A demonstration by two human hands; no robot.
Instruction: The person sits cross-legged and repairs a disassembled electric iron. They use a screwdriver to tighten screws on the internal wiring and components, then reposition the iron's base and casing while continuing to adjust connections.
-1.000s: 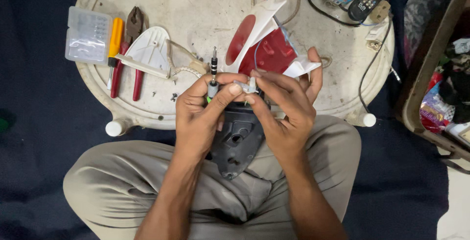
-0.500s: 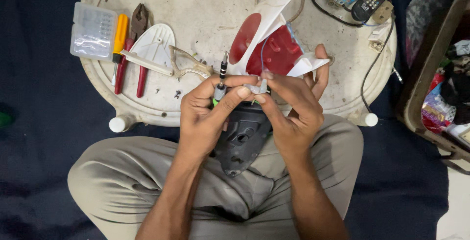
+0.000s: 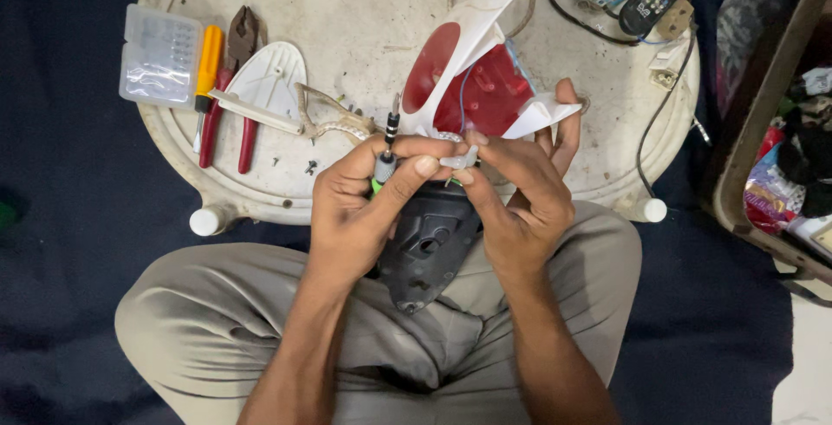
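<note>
Scene: I sit cross-legged on the floor, looking down at an iron taken apart over my lap, with a round white stool (image 3: 260, 191) in front of me serving as the work surface.
Iron: its dark base (image 3: 425, 243) rests between my knees; the red-and-white shell (image 3: 472, 87) tilts up from it over the stool's near edge.
Left hand: my left hand (image 3: 360, 204) is closed around a small screwdriver (image 3: 387, 143), tip pointing up.
Right hand: my right hand (image 3: 520, 191) pinches a small pale part (image 3: 458, 162) at the top of the base, fingers also propping the shell.
Done so far: the shell is open, and a white cover (image 3: 269, 78) and loose screws (image 3: 310, 165) lie on the stool, so I judge the dismantling well along.
Left to do: the small part is not yet free.
Stool's left edge: a clear parts box (image 3: 160, 57), a yellow-handled tool (image 3: 206, 65) and red pliers (image 3: 227, 100).
Change: compared with half a second ago, my hands keep the same grips; the view has only shifted slightly.
</note>
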